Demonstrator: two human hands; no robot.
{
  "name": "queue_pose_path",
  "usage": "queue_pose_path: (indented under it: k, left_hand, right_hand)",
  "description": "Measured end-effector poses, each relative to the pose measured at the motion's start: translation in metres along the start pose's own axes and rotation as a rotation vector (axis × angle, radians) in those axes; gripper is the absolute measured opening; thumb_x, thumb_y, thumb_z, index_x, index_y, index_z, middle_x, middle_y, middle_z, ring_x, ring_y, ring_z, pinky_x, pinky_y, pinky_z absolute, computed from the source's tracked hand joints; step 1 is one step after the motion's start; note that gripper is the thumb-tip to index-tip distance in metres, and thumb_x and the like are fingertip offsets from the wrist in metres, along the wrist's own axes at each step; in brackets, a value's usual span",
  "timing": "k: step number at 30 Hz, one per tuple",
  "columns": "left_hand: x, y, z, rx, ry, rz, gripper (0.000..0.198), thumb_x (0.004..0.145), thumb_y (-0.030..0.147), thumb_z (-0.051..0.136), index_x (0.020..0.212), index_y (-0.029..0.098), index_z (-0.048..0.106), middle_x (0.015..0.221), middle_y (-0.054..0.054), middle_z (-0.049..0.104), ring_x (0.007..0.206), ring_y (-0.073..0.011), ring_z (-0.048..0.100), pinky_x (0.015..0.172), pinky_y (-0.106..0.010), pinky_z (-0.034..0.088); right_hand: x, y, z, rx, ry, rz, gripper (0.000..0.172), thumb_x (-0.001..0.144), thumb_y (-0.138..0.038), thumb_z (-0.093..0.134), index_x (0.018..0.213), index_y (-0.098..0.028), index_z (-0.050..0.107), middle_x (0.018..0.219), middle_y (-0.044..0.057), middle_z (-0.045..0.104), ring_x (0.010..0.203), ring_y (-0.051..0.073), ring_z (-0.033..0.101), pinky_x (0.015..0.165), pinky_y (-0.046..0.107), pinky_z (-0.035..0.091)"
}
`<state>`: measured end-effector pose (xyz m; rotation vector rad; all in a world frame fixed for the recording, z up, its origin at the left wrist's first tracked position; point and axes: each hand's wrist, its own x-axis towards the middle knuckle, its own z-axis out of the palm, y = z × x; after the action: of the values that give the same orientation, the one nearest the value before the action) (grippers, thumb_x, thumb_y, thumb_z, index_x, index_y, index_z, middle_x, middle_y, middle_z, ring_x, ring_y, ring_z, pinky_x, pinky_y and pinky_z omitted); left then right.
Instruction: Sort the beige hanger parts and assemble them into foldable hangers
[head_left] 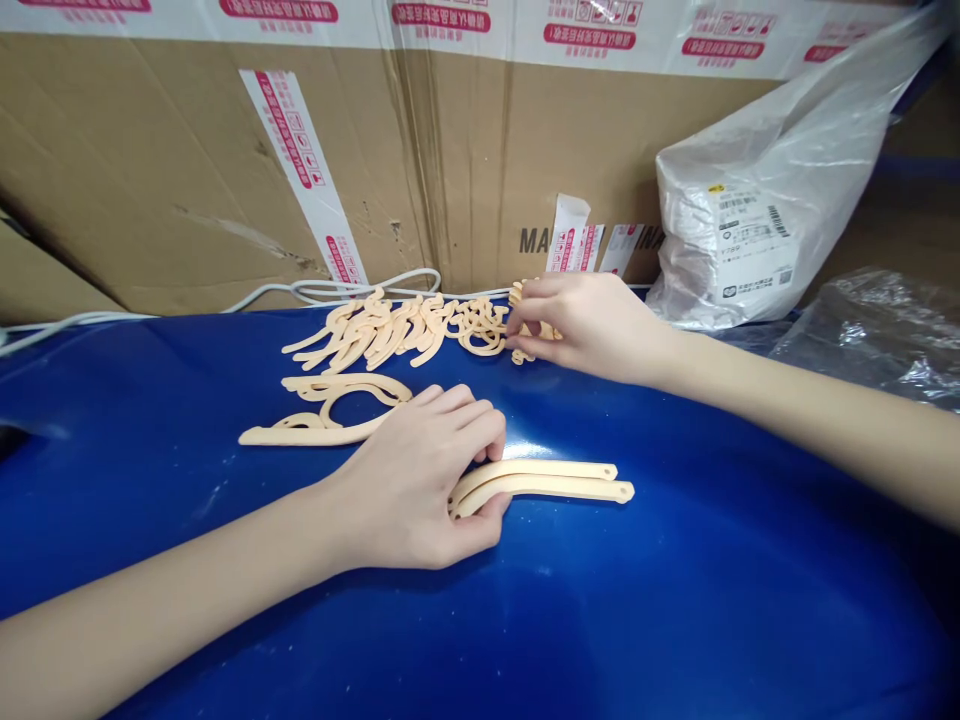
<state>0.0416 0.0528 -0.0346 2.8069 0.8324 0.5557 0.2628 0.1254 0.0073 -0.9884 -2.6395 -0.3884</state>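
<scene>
My left hand [439, 480] is closed around two curved beige hanger arms [555, 478] that lie side by side, their straight ends with small holes pointing right. The fingers cover part of their curved ends. At the back, my right hand [577, 325] reaches into the small beige pieces [519, 352] with bent fingers pinched together. What is between those fingertips is hidden. Just behind my left hand lie beige folding hanger pieces [322, 432], including a round hook shape. Farther back is a pile of loose curved hanger arms [375, 330], with beige hooks [484, 325] beside it.
Everything lies on a glossy blue surface [675, 600]. Behind it stand cardboard boxes [465, 150] with printed tape. A white cable [300, 290] runs along their base. A white plastic bag [750, 220] with a label and clear plastic wrap [870, 330] are at the right.
</scene>
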Motion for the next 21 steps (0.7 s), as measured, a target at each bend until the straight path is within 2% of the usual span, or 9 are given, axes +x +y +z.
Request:
queue_pose_path:
  k: [4, 6, 9, 12, 16, 21]
  left_hand:
    - [-0.001, 0.001, -0.001, -0.004, 0.010, 0.002, 0.015, 0.076, 0.027, 0.060, 0.079, 0.020, 0.048, 0.075, 0.003, 0.053, 0.073, -0.0167, 0.044, 0.065, -0.033, 0.027]
    - [-0.001, 0.001, -0.002, -0.010, 0.004, -0.002, 0.013, 0.076, 0.027, 0.059, 0.079, 0.020, 0.048, 0.075, 0.002, 0.054, 0.073, -0.0169, 0.044, 0.065, -0.033, 0.027]
    - [-0.002, 0.000, -0.003, -0.016, 0.002, -0.008, 0.013, 0.076, 0.027, 0.059, 0.079, 0.020, 0.049, 0.075, 0.002, 0.054, 0.072, -0.0169, 0.044, 0.065, -0.033, 0.027]
    - [-0.002, -0.002, -0.003, -0.014, 0.009, -0.004, 0.014, 0.075, 0.027, 0.060, 0.078, 0.020, 0.048, 0.074, 0.002, 0.054, 0.072, -0.0167, 0.044, 0.065, -0.033, 0.027]
    - [-0.003, -0.004, -0.002, -0.011, 0.010, 0.004, 0.014, 0.075, 0.027, 0.060, 0.077, 0.020, 0.047, 0.074, 0.003, 0.053, 0.072, -0.0167, 0.043, 0.065, -0.033, 0.027]
    - [-0.005, -0.005, -0.002, -0.009, 0.017, 0.007, 0.015, 0.076, 0.028, 0.060, 0.077, 0.020, 0.047, 0.074, 0.003, 0.053, 0.072, -0.0166, 0.043, 0.065, -0.033, 0.026]
  right_hand:
    - [0.030, 0.006, -0.001, -0.123, 0.032, 0.107, 0.023, 0.092, -0.025, 0.054, 0.091, -0.015, 0.074, 0.089, 0.008, 0.068, 0.086, 0.022, 0.060, 0.065, 0.032, 0.032]
    - [0.041, 0.009, 0.001, -0.152, -0.033, 0.133, 0.021, 0.089, -0.028, 0.059, 0.088, -0.016, 0.075, 0.089, 0.008, 0.069, 0.086, 0.023, 0.061, 0.068, 0.033, 0.035]
    - [0.053, 0.009, 0.005, -0.168, -0.203, 0.169, 0.021, 0.083, -0.036, 0.068, 0.082, -0.018, 0.078, 0.082, 0.008, 0.070, 0.082, 0.023, 0.063, 0.073, 0.035, 0.039]
    - [0.058, 0.005, 0.008, -0.192, -0.297, 0.192, 0.021, 0.081, -0.037, 0.070, 0.084, -0.018, 0.080, 0.076, 0.008, 0.071, 0.079, 0.024, 0.065, 0.077, 0.037, 0.041]
    - [0.061, -0.002, 0.010, -0.220, -0.330, 0.226, 0.021, 0.083, -0.028, 0.063, 0.090, -0.016, 0.080, 0.081, 0.010, 0.073, 0.081, 0.025, 0.067, 0.079, 0.038, 0.043]
    - [0.063, 0.000, 0.011, -0.167, -0.325, 0.257, 0.021, 0.083, -0.025, 0.061, 0.091, -0.017, 0.079, 0.084, 0.009, 0.074, 0.081, 0.025, 0.067, 0.073, 0.035, 0.044]
